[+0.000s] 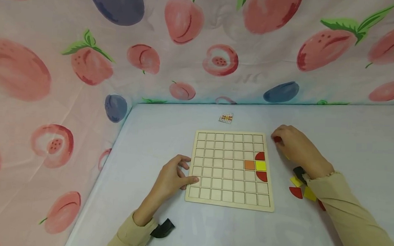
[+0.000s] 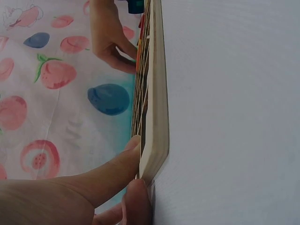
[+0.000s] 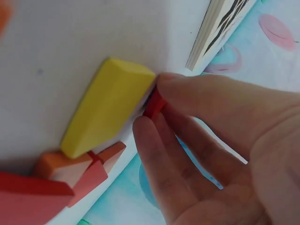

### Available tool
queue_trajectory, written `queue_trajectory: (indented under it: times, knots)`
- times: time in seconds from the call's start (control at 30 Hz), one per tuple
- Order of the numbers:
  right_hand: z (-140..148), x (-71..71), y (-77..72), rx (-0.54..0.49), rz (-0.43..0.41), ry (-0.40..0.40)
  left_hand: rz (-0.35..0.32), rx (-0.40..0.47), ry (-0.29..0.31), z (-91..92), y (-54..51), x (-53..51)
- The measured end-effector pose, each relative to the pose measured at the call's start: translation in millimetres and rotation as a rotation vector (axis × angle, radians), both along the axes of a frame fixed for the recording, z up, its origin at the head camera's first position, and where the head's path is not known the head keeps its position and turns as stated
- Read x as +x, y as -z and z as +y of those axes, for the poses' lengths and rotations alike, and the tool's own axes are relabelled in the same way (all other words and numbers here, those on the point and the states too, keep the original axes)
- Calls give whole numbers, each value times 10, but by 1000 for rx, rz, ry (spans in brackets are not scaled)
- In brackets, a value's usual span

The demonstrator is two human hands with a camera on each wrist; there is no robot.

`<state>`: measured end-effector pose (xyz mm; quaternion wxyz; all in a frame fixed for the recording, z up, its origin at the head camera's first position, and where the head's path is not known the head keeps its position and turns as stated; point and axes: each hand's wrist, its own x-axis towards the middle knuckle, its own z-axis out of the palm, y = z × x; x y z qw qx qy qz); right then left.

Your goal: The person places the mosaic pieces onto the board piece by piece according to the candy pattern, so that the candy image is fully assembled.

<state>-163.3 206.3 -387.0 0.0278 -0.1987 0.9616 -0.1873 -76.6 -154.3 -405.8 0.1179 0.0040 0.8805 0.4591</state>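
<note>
A wooden grid board [image 1: 217, 172] lies on the white table. My left hand [image 1: 170, 179] grips its left edge, the thumb [image 2: 117, 171] on top and a finger at the side. Beyond the board's upper right corner, my right hand [image 1: 297, 148] pinches a small red piece [image 3: 154, 105] between thumb and fingertips, close to the table. On the board's right side sit an orange square [image 1: 249, 165], a yellow square [image 1: 261, 165], and red quarter-circles above [image 1: 260, 156] and below [image 1: 262, 176] the yellow one. A yellow block [image 3: 105, 110] lies beside my right fingertips.
Loose pieces lie under and near my right forearm, among them a red quarter-circle [image 1: 295, 192] and a yellow square [image 1: 310, 194]. A small patterned card [image 1: 226, 118] lies behind the board. Fruit-printed cloth [image 1: 183, 66] hangs behind and at the left.
</note>
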Motion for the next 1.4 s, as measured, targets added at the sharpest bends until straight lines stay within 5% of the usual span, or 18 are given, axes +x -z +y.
queue_trajectory:
  times: [0.53,1.17,1.4]
  knots:
    - [-8,-6,-43,-28,-149,102,-9,-13,-4,-6,13,13]
    - [-63,83,-33,-60,34,83,-3,-14,-4,4,22,0]
    - [-90,105,-78,-53,27,116,-8,-16,-8,18,-5,1]
